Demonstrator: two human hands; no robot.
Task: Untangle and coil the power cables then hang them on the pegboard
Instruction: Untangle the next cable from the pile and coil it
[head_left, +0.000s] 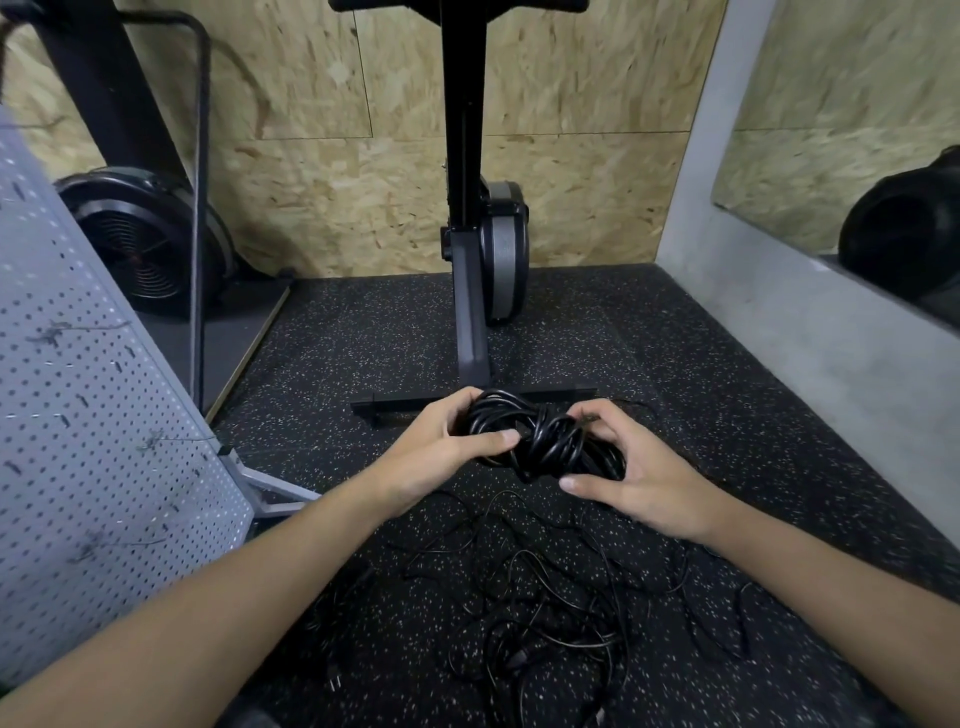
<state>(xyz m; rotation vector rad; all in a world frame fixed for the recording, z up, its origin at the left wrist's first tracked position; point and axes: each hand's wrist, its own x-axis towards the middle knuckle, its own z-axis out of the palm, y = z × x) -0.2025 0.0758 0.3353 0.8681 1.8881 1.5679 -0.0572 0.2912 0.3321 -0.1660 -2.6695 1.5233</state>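
Nearest you, a tangle (545, 613) of thin black cables sprawls over the speckled floor (363, 353), with a plug (519, 661) showing among the loops; that part of the job is not yet done. Just beyond it, both your hands hold one coil (540, 441) above the floor. Your left hand (441, 452) has its fingers curled round the coil's left end, thumb laid along the near side; your right hand (639, 478) is wrapped round the right end, thumb on the near side and fingertips over the top. The coil's long axis runs left to right, its right end a little nearer you, and turns of cable cinch its middle between your two grips. I'd judge it bound and ready to hang. The pegboard (93, 415) stands to your left, leaning, its holed face turned towards the right, so the coil must travel left, and your left hand is the nearer one to carry it. Farthest off, the machine (470, 312) rises on its post, its foot bar just beyond the coil
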